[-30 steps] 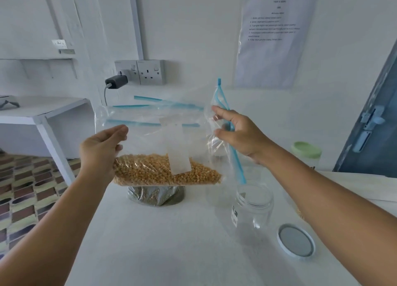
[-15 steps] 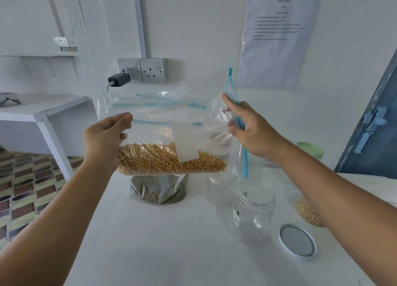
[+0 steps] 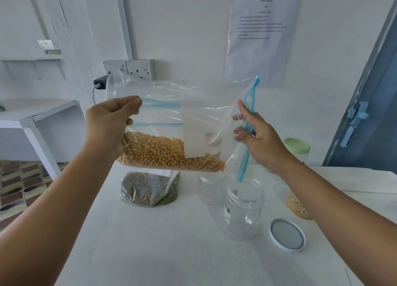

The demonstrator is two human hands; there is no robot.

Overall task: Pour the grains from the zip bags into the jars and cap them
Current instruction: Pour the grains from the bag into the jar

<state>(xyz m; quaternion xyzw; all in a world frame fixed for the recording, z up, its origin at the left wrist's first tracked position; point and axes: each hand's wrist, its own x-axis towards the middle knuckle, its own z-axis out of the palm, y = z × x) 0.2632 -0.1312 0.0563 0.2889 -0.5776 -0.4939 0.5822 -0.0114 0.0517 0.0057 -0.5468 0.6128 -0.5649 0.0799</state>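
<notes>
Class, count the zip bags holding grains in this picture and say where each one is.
2. The corn bag is held up over the table by the left hand and right hand. The green-grain bag lies on the table beneath it. More may be hidden behind the arms.

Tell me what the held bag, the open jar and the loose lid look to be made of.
Held bag: thin clear plastic film, glossy and creased.
Open jar: clear and rigid, likely plastic, possibly glass; see-through with threaded rim.
Loose lid: probably white plastic with a matte grey liner.
</notes>
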